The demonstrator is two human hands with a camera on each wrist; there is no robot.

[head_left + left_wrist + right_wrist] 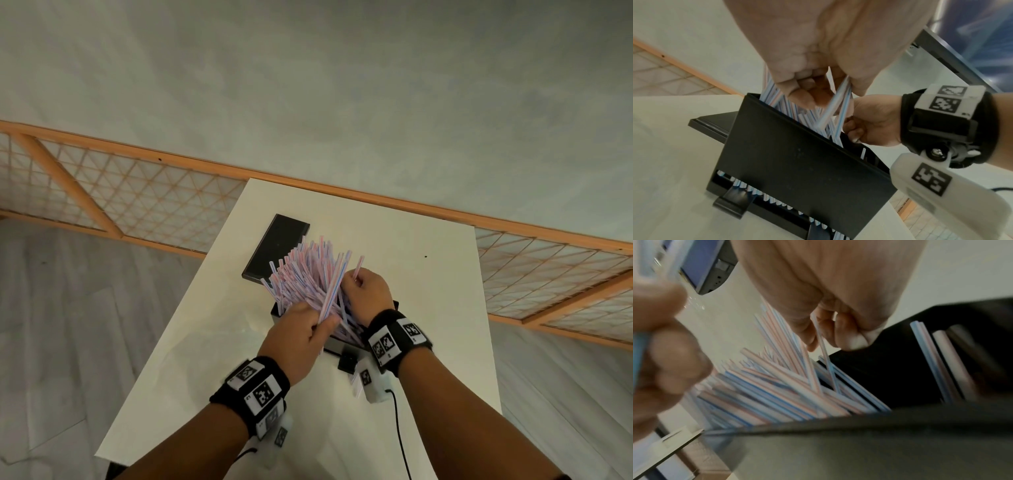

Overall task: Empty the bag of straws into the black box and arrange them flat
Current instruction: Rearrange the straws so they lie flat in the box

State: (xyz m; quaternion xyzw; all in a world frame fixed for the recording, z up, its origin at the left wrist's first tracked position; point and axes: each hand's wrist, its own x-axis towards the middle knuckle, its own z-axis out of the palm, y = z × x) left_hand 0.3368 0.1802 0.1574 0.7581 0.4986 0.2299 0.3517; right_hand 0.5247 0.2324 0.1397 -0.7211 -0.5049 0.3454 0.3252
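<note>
Straws (301, 274) are in the black box (797, 162) but not flat: most stand on end and fan out toward the far left, tips well above the rim. A few at the right end of the box lean against its wall, seen from the right wrist. The box sits near the middle of the white table (428, 291), and its lid (274, 246) lies flat just beyond it on the far left.

Left hand (301, 339): fingers curled round a small bunch of straws, gripping them at their lower part above the near edge of the box. Judged purpose: pulling a handful out of the tangle so it can be turned and laid lengthwise.

Right hand (368, 291): fingers curled, pinching a single straw (358, 265) whose tip sticks up past the knuckles. It sits against the right side of the fan, probably also holding the rest from spilling over that side.

A slot along the bottom of the box front shows straw ends lined up in a row (766, 198), so some already lie flat at the base.

Bag: a faint clear film on the table left of the box may be it; cannot tell.

Status, judged: emptying done, arranging under way. Risk: upright straws tipping out over the far rim.
</note>
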